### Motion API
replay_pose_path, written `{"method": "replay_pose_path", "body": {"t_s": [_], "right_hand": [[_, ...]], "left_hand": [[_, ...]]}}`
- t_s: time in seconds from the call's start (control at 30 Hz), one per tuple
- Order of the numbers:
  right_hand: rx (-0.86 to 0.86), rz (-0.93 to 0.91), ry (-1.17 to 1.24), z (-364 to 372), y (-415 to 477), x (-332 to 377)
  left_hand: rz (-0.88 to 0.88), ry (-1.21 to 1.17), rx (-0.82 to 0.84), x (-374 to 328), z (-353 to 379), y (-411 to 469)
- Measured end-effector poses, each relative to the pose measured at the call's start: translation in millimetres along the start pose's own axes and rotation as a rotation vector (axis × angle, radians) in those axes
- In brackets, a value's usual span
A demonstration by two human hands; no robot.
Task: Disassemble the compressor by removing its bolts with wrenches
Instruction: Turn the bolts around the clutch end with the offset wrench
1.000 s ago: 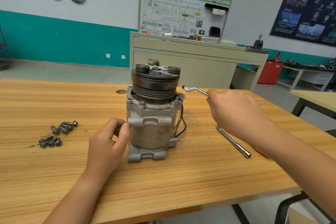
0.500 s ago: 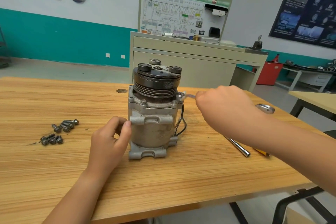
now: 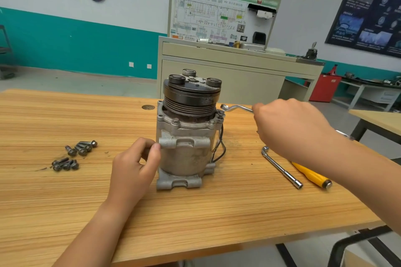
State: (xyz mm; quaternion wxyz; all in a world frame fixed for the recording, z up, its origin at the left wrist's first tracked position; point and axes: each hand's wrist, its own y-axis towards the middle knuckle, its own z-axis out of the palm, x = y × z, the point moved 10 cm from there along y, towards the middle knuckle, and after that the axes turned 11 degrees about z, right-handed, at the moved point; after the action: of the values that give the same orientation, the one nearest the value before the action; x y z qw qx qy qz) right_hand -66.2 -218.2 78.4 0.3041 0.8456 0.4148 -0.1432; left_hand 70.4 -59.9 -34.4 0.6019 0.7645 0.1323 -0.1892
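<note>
Wooden table [image 3: 195, 223] under my arms, with a teal-and-white wall and one wiring-diagram training stand behind it. One compressor [image 3: 186, 136] stands upright on the wood, pulley end up. Left of the compressor lie loose bolts [image 3: 74, 155] in two small clusters of roughly four each; they overlap too much for a sure count. Right of the compressor lie two tools side by side: one L-shaped socket wrench [image 3: 282, 168] and, just beyond it, one yellow-handled tool [image 3: 312, 176]. One offset ring wrench [image 3: 236, 107] is in my right hand [image 3: 290, 128]. My fingers are curled tight round its handle, and its ring end sits at the bolt on the compressor's upper right flange corner. My left hand [image 3: 134, 165] is curled against the compressor's left side, thumb and forefinger gripping the end of its mounting lug.
</note>
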Motion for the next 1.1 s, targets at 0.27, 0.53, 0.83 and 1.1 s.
{"method": "replay_pose_path", "body": {"t_s": [0.27, 0.53, 0.83, 1.1], "right_hand": [[0.047, -0.075, -0.02, 5, 6, 19], [0.035, -0.144, -0.066, 10, 6, 27], [0.021, -0.14, -0.064, 33, 35, 4], [-0.222, -0.144, 0.202, 52, 73, 8]], "left_hand": [[-0.003, -0.009, -0.002, 1, 0, -1], [0.0, 0.0, 0.006, 3, 1, -1], [-0.014, -0.01, 0.006, 3, 0, -2], [-0.032, -0.014, 0.016, 4, 2, -2]]}}
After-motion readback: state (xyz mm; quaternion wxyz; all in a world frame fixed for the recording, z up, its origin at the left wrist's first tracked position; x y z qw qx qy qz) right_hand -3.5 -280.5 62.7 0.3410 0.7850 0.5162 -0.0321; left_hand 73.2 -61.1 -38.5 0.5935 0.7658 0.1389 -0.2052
